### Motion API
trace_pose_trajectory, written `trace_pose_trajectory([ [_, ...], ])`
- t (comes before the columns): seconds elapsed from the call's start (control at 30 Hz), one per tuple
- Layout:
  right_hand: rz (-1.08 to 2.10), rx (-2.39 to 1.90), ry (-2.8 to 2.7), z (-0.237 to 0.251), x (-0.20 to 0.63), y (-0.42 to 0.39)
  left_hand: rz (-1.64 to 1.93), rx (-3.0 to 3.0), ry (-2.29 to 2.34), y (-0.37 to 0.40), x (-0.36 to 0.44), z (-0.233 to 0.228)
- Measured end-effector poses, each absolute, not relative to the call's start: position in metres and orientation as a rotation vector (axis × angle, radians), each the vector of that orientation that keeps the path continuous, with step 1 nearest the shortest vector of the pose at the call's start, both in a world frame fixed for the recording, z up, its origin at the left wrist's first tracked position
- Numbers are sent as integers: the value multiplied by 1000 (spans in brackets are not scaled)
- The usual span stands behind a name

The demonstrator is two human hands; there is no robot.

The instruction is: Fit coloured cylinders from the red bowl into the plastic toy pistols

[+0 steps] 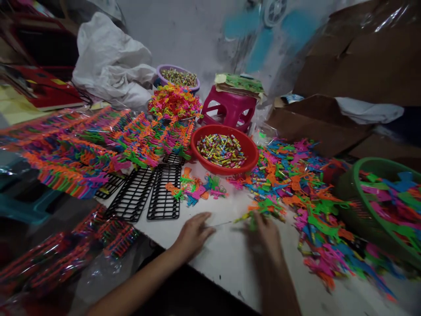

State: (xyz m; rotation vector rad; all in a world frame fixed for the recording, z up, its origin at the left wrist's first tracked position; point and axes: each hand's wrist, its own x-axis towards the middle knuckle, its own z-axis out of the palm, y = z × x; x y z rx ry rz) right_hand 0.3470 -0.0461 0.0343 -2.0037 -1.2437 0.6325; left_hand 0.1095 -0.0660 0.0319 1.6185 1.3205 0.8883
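Pinching 1 thin metal rod point(223, 223) in L hand point(194, 234), w/ thumb & fingers bent nearly together. Gripping 1 green piece point(252, 223) w/ yellow tube point(242, 217) in R hand point(270, 236), thumb & fingertips almost meeting; not telling exact finger placement b/c of blur. Aiming rod at tube end, just above tabletop point(220, 252). Crowding R hand's far side w/ big loose pile point(296, 175) of plastic pieces, uncountable; backing it w/ 1 green basket point(351, 210), also full. Blocking L side w/ wrapped toy strips point(82, 153), many, & at least 3 black grids point(163, 193). Lying ahead, betw. hands & 1 red bowl point(250, 151) of small tubes: 1 small cluster point(199, 192) of pieces. Standing behind: 1 pink stool point(230, 110) bearing papers, 1 purple basin point(161, 74), 1 orange-pink heap point(176, 103), 1 white sack point(108, 61), 1 blue fan point(275, 12). Filling far R corner w/ cardboard boxes point(358, 66), approx. 2+.
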Motion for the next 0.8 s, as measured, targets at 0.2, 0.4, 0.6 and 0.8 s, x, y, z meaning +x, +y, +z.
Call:
trace_pose_trajectory([
  [0.2,-200,-2244,-1151,32,404,-35,853,2025,1877,-40,86,12],
  [0.4,166,-1637,-1569,41,336,1,613,2275,1620,-33,104,0],
  [0.6,100,-1575,-1798,101,312,93,711,2332,1586,-31,104,-4],
  [0.8,430,-1870,-2130,97,301,182,726,2331,1958,-37,47,-16],
])
